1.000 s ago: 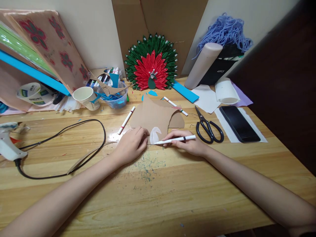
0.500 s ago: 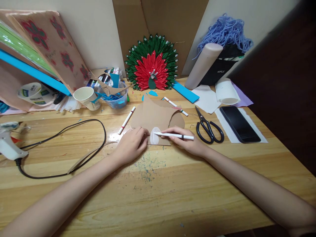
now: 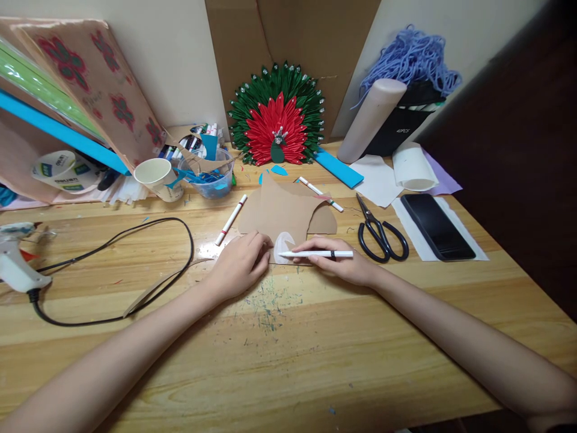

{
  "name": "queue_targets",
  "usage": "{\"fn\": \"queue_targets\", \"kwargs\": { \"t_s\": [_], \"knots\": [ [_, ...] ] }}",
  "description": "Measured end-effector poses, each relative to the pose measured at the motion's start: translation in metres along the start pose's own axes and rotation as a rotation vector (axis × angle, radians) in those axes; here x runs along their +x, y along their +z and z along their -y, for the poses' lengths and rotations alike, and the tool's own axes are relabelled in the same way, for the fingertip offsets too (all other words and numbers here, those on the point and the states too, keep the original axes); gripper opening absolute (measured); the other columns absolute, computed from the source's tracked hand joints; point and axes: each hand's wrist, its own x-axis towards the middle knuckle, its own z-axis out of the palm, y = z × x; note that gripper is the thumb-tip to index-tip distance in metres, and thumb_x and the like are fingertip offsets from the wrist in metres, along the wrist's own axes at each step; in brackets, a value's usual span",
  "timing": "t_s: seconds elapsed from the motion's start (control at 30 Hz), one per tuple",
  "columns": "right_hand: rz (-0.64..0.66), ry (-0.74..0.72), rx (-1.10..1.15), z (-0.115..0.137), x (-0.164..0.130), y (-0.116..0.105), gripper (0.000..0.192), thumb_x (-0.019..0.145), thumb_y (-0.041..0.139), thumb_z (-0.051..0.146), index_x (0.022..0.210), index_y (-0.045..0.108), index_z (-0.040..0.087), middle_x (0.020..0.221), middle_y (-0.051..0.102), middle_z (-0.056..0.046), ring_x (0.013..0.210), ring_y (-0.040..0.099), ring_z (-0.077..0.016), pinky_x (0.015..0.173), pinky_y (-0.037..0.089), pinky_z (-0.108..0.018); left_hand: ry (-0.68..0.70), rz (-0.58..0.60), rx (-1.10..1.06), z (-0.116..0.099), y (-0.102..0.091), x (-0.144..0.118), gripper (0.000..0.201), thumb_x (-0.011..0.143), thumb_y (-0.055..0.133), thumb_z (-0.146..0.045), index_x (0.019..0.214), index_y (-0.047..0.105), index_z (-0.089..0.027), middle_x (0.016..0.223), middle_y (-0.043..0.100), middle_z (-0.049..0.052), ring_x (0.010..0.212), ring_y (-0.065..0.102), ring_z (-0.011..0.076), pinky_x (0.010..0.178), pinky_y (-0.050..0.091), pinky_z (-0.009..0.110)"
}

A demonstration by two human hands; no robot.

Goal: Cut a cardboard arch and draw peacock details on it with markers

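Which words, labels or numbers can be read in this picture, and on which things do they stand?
"40PCS": white print on the black box behind the beige roll, faint, so read with doubt.
Tape roll at left: green and blue labels, too blurred to read.
White pen in the right hand: no readable text.

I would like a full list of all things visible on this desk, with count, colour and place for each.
cardboard piece: 1, brown, desk centre
white shape: 1, white, on the cardboard's near edge
marker pens: 2 loose, white, beside the cardboard
scissors: 1, black, right of the cardboard
phone: 1, black, right side
peacock craft: 1, green and red, against the back
yarn: 1 bundle, blue, back right
paper cup: 1, white, back left
glue gun: 1, white, left edge
left hand: presses the cardboard
right hand: holds a white pen over the white shape
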Motion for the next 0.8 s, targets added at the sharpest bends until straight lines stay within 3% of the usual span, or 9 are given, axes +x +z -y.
{"fn": "queue_targets", "kwargs": {
  "t_s": [0.1,0.3,0.47,0.7,0.8],
  "knots": [
    [-0.051,0.002,0.019,-0.0002,0.0,0.0002,0.028,0.088,0.049,0.026,0.114,0.061,0.023,0.108,0.066,-0.006,0.097,0.06,-0.0182,0.082,0.045,-0.03,-0.003,0.005,0.005,-0.0003,-0.0003,-0.0001,0.013,0.087,0.04,-0.021,0.096,0.049,-0.018,0.088,0.06,0.006,0.078,0.054,0.0187,0.066,0.04,0.032],
    [-0.034,0.007,0.034,-0.0014,-0.0001,0.0003,0.029,0.088,0.049,0.026,0.115,0.06,0.022,0.108,0.066,-0.006,0.097,0.06,-0.0182,0.083,0.044,-0.03,-0.003,0.005,0.004,-0.0003,-0.0004,-0.0002,0.014,0.087,0.04,-0.022,0.097,0.049,-0.018,0.088,0.06,0.006,0.077,0.054,0.0187,0.066,0.04,0.032],
    [0.054,0.035,0.01,-0.0035,-0.0007,-0.0009,0.026,0.087,0.05,0.026,0.108,0.064,0.019,0.099,0.068,-0.006,0.085,0.061,-0.0166,0.071,0.045,-0.026,-0.001,-0.007,-0.008,0.0006,0.0005,-0.0003,0.014,0.087,0.041,-0.021,0.097,0.05,-0.018,0.087,0.06,0.005,0.078,0.054,0.0185,0.066,0.04,0.031],
    [0.048,0.028,-0.027,-0.0029,-0.0008,-0.0016,0.025,0.087,0.051,0.024,0.107,0.065,0.019,0.092,0.068,-0.005,0.077,0.059,-0.0139,0.065,0.042,-0.023,-0.001,-0.007,-0.001,0.0005,0.0005,-0.0003,0.013,0.087,0.041,-0.021,0.096,0.05,-0.018,0.088,0.06,0.005,0.078,0.054,0.0183,0.066,0.04,0.031],
    [0.019,0.03,-0.018,-0.0027,-0.0008,-0.0011,0.027,0.087,0.05,0.023,0.11,0.064,0.02,0.1,0.067,-0.005,0.084,0.06,-0.0149,0.07,0.043,-0.024,0.001,-0.007,-0.009,0.0005,0.0008,-0.0002,0.013,0.087,0.041,-0.021,0.096,0.05,-0.018,0.088,0.06,0.005,0.078,0.054,0.0183,0.066,0.04,0.031]
  ]
}}
